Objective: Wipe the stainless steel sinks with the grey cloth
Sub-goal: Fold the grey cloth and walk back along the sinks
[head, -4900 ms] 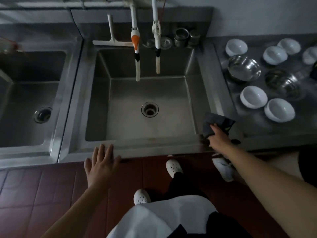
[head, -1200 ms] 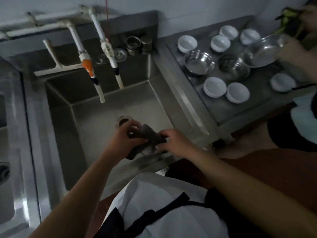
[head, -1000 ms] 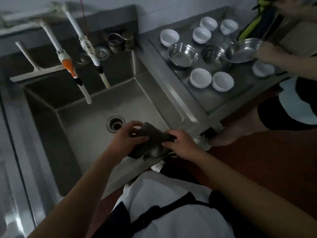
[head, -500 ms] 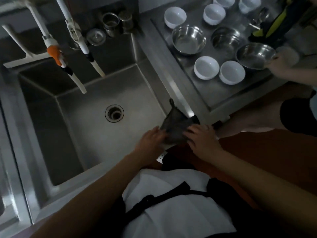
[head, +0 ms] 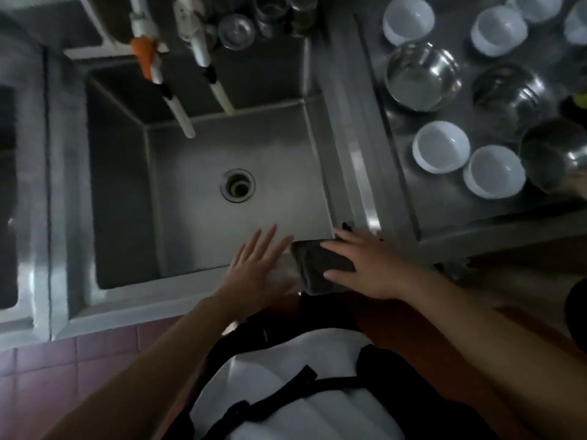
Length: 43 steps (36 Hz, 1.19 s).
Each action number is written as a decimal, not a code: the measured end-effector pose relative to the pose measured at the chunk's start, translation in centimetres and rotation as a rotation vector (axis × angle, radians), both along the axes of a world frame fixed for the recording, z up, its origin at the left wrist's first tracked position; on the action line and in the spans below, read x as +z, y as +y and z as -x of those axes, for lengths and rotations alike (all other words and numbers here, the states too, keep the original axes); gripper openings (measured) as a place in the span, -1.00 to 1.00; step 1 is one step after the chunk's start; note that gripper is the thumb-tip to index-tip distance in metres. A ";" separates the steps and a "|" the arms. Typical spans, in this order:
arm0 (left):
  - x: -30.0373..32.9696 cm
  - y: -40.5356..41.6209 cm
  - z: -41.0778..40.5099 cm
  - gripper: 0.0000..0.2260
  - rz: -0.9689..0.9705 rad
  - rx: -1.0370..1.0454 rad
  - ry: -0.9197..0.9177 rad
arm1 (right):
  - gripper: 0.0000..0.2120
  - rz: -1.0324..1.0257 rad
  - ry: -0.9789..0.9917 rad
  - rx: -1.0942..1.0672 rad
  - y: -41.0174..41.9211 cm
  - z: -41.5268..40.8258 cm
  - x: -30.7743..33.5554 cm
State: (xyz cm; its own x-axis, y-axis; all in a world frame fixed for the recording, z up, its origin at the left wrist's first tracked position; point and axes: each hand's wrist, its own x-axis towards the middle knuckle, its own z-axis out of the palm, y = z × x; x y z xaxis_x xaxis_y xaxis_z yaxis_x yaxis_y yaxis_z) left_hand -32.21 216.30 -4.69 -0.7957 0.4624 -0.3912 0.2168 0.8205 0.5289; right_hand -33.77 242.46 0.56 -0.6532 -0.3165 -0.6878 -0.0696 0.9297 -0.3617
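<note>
Two hands work at the front right corner of the sink [head: 197, 249]. The right hand [head: 368, 265] lies flat on the grey cloth [head: 317, 265], its fingers straight and spread, pressing the folded cloth down on the sink's front rim just where it meets the right-hand edge. The left hand [head: 254, 265] sits just beside the cloth on its left, palm down over the same rim, fingers straight and slightly fanned, their tips reaching out over the basin; whether it touches the cloth I cannot tell.

The drain [head: 238, 185] shows in the middle of the basin floor. Two taps [head: 178, 100] hang over the back of the basin, the left one with an orange band. Behind them several small metal cups [head: 238, 31] stand on the back ledge. To the right, the counter [head: 397, 173] carries white bowls [head: 441, 146] and steel bowls [head: 419, 77]. A second sink's edge [head: 31, 185] shows at the far left. Pink floor tiles [head: 63, 369] lie below.
</note>
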 end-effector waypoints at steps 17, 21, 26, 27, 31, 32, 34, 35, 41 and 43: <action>11.8 -28.5 -13.5 -0.33 -0.006 1.160 0.218 | -0.35 0.531 0.326 0.293 -38.1 -2.9 9.8; 11.4 -34.6 -22.2 -0.35 -0.025 1.404 0.241 | -0.24 0.461 0.273 0.551 -47.1 -9.9 8.1; 10.4 -40.8 -31.8 -0.36 -0.072 1.677 0.269 | -0.21 0.429 0.236 0.744 -56.0 -15.4 7.8; 10.3 -42.0 -33.3 -0.36 -0.078 1.722 0.276 | -0.21 0.431 0.232 0.769 -57.7 -16.2 8.0; 9.6 -47.3 -36.9 -0.37 -0.108 1.833 0.284 | -0.24 0.439 0.220 0.827 -64.3 -17.8 8.4; 9.4 -48.8 -37.3 -0.37 -0.127 1.851 0.283 | -0.25 0.445 0.212 0.823 -66.2 -18.1 8.4; 8.9 -51.7 -37.8 -0.38 -0.171 1.886 0.280 | -0.27 0.453 0.198 0.806 -69.9 -18.4 8.1; 8.6 -53.1 -38.0 -0.39 -0.187 1.903 0.282 | -0.27 0.456 0.192 0.798 -71.7 -18.6 7.9; 7.8 -65.1 -39.1 -0.42 -0.139 1.967 0.314 | -0.24 0.518 0.152 0.792 -85.8 -18.5 5.8; 8.3 -70.6 -39.0 -0.41 -0.102 1.951 0.265 | -0.25 0.547 0.133 0.772 -91.4 -18.0 5.8</action>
State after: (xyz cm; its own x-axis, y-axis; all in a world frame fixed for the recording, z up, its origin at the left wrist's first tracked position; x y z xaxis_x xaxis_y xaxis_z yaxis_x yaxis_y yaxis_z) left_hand 6.77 145.71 3.56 -0.1861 -0.9552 -0.2301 -0.7203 -0.0266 0.6931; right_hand -15.77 151.05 6.36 -0.1920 -0.9484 -0.2522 -0.6651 0.3147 -0.6772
